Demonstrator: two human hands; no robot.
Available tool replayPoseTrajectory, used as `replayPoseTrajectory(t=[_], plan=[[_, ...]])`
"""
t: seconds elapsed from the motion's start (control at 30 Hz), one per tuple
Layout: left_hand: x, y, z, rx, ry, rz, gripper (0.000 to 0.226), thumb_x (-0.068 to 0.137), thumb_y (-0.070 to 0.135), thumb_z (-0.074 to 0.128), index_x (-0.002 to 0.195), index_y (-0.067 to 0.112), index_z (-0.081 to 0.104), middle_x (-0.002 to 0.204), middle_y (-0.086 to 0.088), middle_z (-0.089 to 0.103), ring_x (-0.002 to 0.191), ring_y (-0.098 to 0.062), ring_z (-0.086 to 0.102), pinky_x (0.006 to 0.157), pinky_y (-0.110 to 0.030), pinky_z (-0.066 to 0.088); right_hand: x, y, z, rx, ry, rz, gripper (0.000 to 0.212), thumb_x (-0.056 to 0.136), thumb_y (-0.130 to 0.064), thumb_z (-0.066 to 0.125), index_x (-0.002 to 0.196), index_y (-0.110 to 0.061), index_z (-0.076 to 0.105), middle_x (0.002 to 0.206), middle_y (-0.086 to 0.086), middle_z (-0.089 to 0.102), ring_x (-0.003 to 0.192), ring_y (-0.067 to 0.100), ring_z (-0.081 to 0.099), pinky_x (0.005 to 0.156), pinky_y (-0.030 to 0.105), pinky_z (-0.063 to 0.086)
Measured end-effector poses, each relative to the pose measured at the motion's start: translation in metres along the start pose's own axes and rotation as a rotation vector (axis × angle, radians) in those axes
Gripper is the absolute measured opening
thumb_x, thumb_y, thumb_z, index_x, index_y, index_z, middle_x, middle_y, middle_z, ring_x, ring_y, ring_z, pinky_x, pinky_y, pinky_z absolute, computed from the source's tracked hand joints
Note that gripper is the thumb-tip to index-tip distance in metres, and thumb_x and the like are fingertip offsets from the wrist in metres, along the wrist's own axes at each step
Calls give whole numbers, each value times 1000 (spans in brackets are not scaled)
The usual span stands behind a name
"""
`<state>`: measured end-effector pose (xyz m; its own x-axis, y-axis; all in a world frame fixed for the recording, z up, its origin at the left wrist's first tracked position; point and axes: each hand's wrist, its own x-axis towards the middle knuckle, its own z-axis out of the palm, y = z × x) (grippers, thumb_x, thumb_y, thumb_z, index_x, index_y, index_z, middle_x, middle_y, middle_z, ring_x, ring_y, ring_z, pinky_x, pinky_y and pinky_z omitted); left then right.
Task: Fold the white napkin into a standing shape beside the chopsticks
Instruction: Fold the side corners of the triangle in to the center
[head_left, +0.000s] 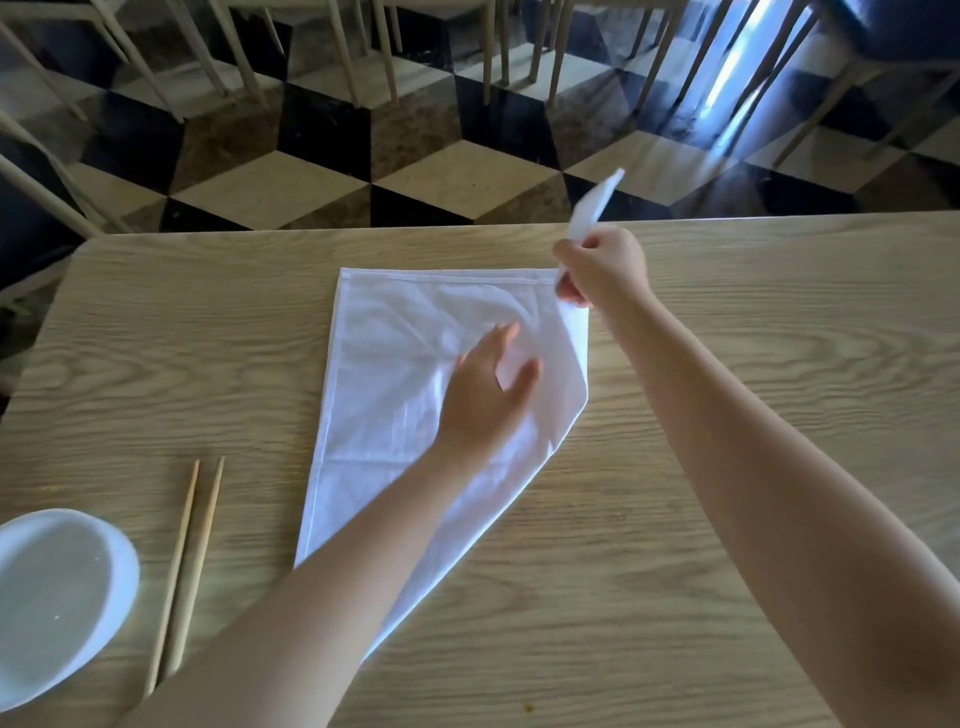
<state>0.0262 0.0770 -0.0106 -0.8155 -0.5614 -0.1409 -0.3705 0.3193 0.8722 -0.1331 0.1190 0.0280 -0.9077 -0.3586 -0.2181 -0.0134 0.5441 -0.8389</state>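
A person works a white napkin (395, 374) on a pale wood-grain table (727, 415); the cloth lies flat near the middle of the tabletop, its far edge straight and hemmed, its right side folded in along a diagonal that narrows towards the near edge; the left hand (485, 397) rests palm down on the middle of the cloth, fingers spread and gripping nothing, the forearm lying across the cloth's near corner; the right hand (602, 270) is closed around the far right corner of the napkin, pinching it so that a tip of white fabric stands up above the fist; a pair of wooden chopsticks (184, 571) lies side by side on the table to the left of the napkin, well apart from it, tips pointing away from the person; a white dish (119, 566) sits at the near left edge, just beside the chopsticks; beyond the table, chair legs (363, 52) stand on a floor (291, 182) of black, cream and brown tiles.
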Motion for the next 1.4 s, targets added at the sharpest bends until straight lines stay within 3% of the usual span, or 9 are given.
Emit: replayPoseTrajectory(t=[0.1,0.2,0.33,0.47,0.6,0.77,1.03,1.2,1.4], plan=[[27,8,-32,-676,-4,-247,46,92,18,54,136,13,42,124,-6,59,118,-17,54,105,-40,40,-7,-23,33,-134,-77,-145,16,78,-13,51,62,-12,54,56,5,64,59,20,65,64,33,54],[51,3,-61,-914,11,-339,21,93,26,47,108,16,58,92,0,68,91,-15,64,90,-37,48,-20,-33,67,-350,-238,-249,21,84,-21,55,65,-12,53,58,1,58,54,15,54,52,20,42],[73,-14,-91,-782,93,-426,12,93,23,49,94,15,58,97,-9,64,86,-20,63,68,-30,57,-38,-26,84,-319,-372,-287,22,88,-25,58,102,-8,61,91,3,63,82,17,57,71,30,47],[87,-24,-105,-653,185,-430,7,90,14,56,84,14,52,78,-6,64,68,-18,65,58,-30,57,-80,11,58,-320,-130,-447,24,86,-14,58,109,-8,60,108,5,65,102,23,55,84,29,41],[101,-29,-105,-547,220,-456,8,86,14,61,81,11,55,78,-8,65,62,-20,63,44,-25,53,-116,57,39,-582,77,-559,29,80,-14,66,109,-10,61,109,5,64,100,28,52,84,40,41],[110,-30,-99,-389,337,-429,12,78,3,54,88,7,59,84,-12,65,62,-21,63,46,-25,51,-129,89,29,-650,62,-550,43,83,-36,48,116,-11,59,120,3,62,110,19,42,92,31,29],[101,-41,-110,-550,349,-451,29,82,-9,47,107,-2,59,95,-15,66,69,-20,66,57,-29,59,-134,105,25,-554,31,-628,38,90,-28,46,121,-11,61,133,4,56,124,21,47,100,37,35],[103,-39,-116,-547,317,-448,5,86,11,62,88,12,58,78,-6,62,61,-16,62,52,-26,57,-132,111,24,-562,21,-681,37,93,-27,45,122,-10,61,135,5,55,128,20,46,103,36,35],[111,-43,-124,-192,385,-401,17,81,5,63,69,15,59,72,-6,62,53,-14,58,38,-16,46,-131,116,24,-595,26,-715,39,95,-26,42,124,-8,59,135,8,54,129,23,46,105,42,35]])
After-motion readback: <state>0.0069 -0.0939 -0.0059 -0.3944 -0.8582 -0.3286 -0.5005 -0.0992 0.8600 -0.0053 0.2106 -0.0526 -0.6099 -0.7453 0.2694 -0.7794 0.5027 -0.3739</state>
